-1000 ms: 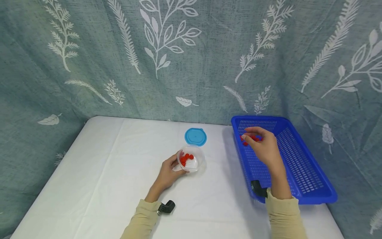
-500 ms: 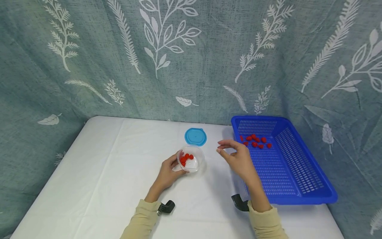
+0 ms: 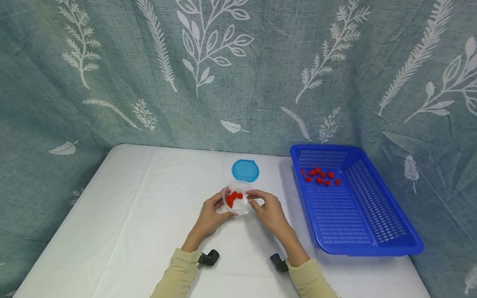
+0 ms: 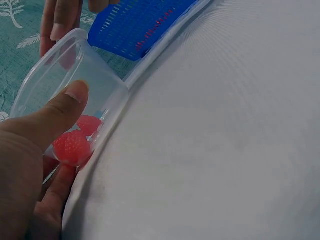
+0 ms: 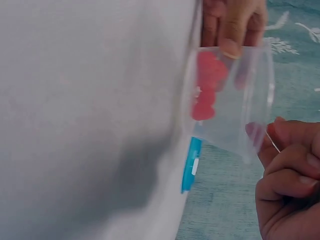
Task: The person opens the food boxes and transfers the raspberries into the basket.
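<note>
My left hand [image 3: 210,213] grips a small clear plastic cup [image 3: 244,210] from its left side, thumb in front and fingers around the wall. Several red raspberries [image 3: 230,198] lie in the cup; the left wrist view shows bumpy raspberries [image 4: 72,148] through its wall. At the cup's right rim is my right hand [image 3: 269,209], thumb and index finger slightly apart and the other fingers bent. No berry shows between those fingertips. Through the plastic, the right wrist view shows a fingertip of the right hand [image 5: 290,160] overlapping the rim.
A round blue lid [image 3: 245,170] lies just behind the cup. To the right stands a blue perforated basket [image 3: 344,223], with several raspberries [image 3: 319,180] toward its far left end. White cloth covers the table [image 3: 141,231]; a green leaf-patterned curtain [image 3: 261,74] hangs behind.
My right hand has moved left from over the basket to the cup's right rim, uncovering the berries in the basket. My left hand keeps its grip on the cup in the same place.
</note>
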`<state>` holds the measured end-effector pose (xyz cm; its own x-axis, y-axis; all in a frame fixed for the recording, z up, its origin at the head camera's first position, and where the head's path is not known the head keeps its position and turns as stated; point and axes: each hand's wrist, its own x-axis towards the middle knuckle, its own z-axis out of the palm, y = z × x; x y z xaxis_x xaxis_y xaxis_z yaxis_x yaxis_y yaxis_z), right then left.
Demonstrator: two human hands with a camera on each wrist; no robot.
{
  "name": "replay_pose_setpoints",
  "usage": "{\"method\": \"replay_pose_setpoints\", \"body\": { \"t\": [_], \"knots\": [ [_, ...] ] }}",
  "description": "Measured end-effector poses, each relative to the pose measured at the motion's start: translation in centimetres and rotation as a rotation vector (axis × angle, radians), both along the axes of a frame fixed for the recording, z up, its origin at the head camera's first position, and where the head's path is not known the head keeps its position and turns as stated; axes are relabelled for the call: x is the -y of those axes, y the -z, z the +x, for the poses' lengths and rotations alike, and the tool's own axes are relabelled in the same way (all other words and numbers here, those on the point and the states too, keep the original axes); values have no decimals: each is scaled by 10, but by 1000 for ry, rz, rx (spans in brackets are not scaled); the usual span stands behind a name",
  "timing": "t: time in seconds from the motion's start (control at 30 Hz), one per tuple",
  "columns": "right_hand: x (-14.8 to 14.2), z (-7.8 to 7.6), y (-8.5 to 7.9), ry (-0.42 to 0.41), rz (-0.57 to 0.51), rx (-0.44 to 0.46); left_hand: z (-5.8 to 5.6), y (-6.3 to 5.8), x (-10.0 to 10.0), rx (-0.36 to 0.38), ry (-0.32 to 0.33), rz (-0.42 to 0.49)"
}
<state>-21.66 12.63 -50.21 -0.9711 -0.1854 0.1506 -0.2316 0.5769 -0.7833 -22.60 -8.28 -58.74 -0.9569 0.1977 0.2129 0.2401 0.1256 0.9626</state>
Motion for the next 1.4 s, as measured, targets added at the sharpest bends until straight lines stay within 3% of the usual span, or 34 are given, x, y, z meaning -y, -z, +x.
{"method": "replay_pose_setpoints", "body": {
  "t": [0.3,0.47,0.87,1.03,1.23,1.4],
  "knots": [
    [8,-11,12,-4,133,-30,2,-3,-2,-4,-6,9],
    [15,-18,11,-39,251,11,3,-6,-4,-7,-7,22],
    [27,-28,-9,-175,524,174,0,0,0,-24,8,37],
    [28,-30,-11,-203,522,178,0,0,1,-21,8,47],
    [21,-35,-6,-259,429,203,0,-1,-1,-7,4,22],
    [15,-40,-2,-296,348,223,7,-17,-2,-2,6,0]
  ]
}}
